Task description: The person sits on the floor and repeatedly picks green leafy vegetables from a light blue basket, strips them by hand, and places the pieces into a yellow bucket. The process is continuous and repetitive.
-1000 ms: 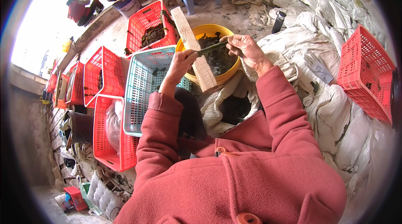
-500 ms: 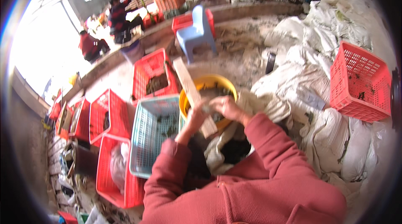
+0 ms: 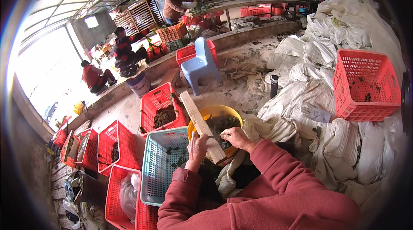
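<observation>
A wooden plank (image 3: 197, 116) slants over a yellow tub (image 3: 232, 111) that holds dark, wet-looking pieces. My left hand (image 3: 197, 147) is at the plank's left edge with its fingers curled closed. Over the tub's right side, my right hand (image 3: 236, 138) is pinched closed, its fingertips pointing to the plank. Something thin and dark shows between the two hands, too small to name. A pale blue basket (image 3: 148, 165) with a few dark scraps stands just left of my left hand.
Red crates (image 3: 116, 144) line the left, one with dark clumps. A blue plastic chair (image 3: 201, 66) stands ahead. White sacks (image 3: 297, 96) pile up at right, bearing a red crate (image 3: 365, 109), a black bottle (image 3: 274, 86) and a glove (image 3: 316, 113). Several people work farther back.
The view has tilted up, showing more of the far room, and is sharper. Both hands stay over the plank and tub, now slightly farther apart.
</observation>
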`<state>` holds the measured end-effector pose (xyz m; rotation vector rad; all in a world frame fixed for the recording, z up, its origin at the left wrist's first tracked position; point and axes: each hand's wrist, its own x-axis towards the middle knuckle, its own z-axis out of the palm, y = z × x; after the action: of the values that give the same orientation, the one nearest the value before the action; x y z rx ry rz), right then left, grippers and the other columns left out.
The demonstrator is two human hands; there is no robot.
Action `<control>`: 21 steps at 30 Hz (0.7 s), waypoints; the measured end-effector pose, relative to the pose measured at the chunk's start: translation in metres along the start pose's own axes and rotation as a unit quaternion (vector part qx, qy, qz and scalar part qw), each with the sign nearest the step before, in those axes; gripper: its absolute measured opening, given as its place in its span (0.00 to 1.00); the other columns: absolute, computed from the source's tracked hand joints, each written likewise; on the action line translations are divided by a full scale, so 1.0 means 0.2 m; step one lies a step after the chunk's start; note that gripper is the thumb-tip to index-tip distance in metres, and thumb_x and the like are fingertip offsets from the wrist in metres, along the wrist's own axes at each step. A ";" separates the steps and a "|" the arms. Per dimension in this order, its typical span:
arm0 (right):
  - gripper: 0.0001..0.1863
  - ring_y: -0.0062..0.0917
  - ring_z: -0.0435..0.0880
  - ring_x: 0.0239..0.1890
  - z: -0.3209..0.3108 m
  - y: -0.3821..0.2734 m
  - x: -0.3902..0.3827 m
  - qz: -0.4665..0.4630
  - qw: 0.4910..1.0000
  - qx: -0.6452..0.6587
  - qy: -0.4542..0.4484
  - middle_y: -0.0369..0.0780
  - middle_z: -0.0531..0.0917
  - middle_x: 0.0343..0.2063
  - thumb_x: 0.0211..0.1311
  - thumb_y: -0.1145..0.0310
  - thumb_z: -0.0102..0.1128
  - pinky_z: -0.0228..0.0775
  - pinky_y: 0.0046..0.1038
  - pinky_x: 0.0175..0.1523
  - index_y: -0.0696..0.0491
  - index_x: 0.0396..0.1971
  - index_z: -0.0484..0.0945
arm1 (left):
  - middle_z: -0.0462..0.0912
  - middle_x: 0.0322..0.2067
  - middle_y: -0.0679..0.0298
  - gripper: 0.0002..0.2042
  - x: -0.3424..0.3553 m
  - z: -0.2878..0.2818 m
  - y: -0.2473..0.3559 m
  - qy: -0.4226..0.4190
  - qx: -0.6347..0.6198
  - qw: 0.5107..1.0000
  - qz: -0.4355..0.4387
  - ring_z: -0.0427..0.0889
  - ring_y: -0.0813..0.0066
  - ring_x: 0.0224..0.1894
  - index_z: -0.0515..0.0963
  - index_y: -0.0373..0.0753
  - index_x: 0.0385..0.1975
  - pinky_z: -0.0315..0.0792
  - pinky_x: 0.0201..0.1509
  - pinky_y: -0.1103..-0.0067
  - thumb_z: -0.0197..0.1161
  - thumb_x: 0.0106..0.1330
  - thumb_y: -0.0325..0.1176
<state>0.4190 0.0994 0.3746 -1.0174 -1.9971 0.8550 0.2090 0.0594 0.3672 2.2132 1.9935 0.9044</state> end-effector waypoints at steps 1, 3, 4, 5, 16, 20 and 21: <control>0.09 0.38 0.85 0.32 0.01 0.00 -0.01 0.015 1.000 -0.014 -0.008 0.46 0.84 0.26 0.60 0.66 0.59 0.75 0.34 0.39 0.53 0.35 0.84 | 0.76 0.32 0.54 0.07 -0.01 -0.01 -0.01 0.012 0.015 1.000 -0.001 0.79 0.53 0.33 0.82 0.42 0.37 0.74 0.39 0.68 0.62 0.61 0.33; 0.09 0.37 0.85 0.30 0.03 -0.01 -0.02 0.000 1.000 -0.018 -0.008 0.45 0.84 0.24 0.59 0.66 0.60 0.74 0.34 0.38 0.53 0.34 0.84 | 0.80 0.31 0.55 0.08 0.00 -0.01 -0.03 -0.013 -0.090 0.994 -0.056 0.81 0.57 0.32 0.82 0.38 0.38 0.75 0.39 0.72 0.62 0.61 0.32; 0.09 0.37 0.85 0.29 0.04 -0.01 -0.02 0.009 1.000 -0.008 -0.018 0.45 0.84 0.24 0.59 0.66 0.60 0.74 0.33 0.38 0.53 0.34 0.84 | 0.82 0.30 0.55 0.09 0.01 -0.01 -0.05 -0.035 -0.131 0.987 -0.089 0.83 0.59 0.32 0.82 0.37 0.38 0.75 0.39 0.74 0.63 0.61 0.31; 0.09 0.36 0.85 0.28 0.05 -0.01 -0.02 0.018 0.999 0.002 -0.027 0.44 0.84 0.23 0.59 0.66 0.60 0.74 0.33 0.38 0.54 0.34 0.84 | 0.83 0.29 0.57 0.08 0.03 -0.01 -0.06 -0.009 -0.250 0.962 -0.110 0.83 0.62 0.32 0.82 0.35 0.36 0.75 0.38 0.74 0.63 0.60 0.31; 0.11 0.24 0.82 0.34 0.11 0.02 0.03 0.153 0.959 0.239 -0.015 0.42 0.84 0.31 0.61 0.68 0.60 0.73 0.27 0.42 0.61 0.37 0.78 | 0.77 0.28 0.67 0.06 0.04 0.00 -0.07 -0.017 -0.626 0.743 -0.236 0.78 0.78 0.31 0.70 0.37 0.32 0.73 0.34 0.82 0.62 0.62 0.23; 0.11 0.37 0.83 0.35 0.17 -0.01 0.05 -0.003 0.987 0.108 0.123 0.46 0.83 0.31 0.63 0.67 0.59 0.73 0.32 0.43 0.60 0.35 0.77 | 0.78 0.31 0.64 0.13 0.03 0.05 -0.04 -0.094 -0.447 0.880 -0.130 0.76 0.79 0.31 0.69 0.33 0.40 0.71 0.35 0.81 0.62 0.55 0.22; 0.11 0.39 0.82 0.36 0.19 -0.02 0.05 -0.041 0.983 0.106 0.146 0.46 0.82 0.31 0.63 0.66 0.59 0.73 0.32 0.43 0.60 0.35 0.76 | 0.78 0.30 0.64 0.16 0.02 0.06 -0.03 -0.097 -0.390 0.912 -0.081 0.76 0.79 0.32 0.68 0.32 0.42 0.71 0.35 0.81 0.62 0.54 0.23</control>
<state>0.3805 0.0973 0.3615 -0.8779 -1.6510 0.8038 0.2089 0.0684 0.3561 1.5842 1.3480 1.1377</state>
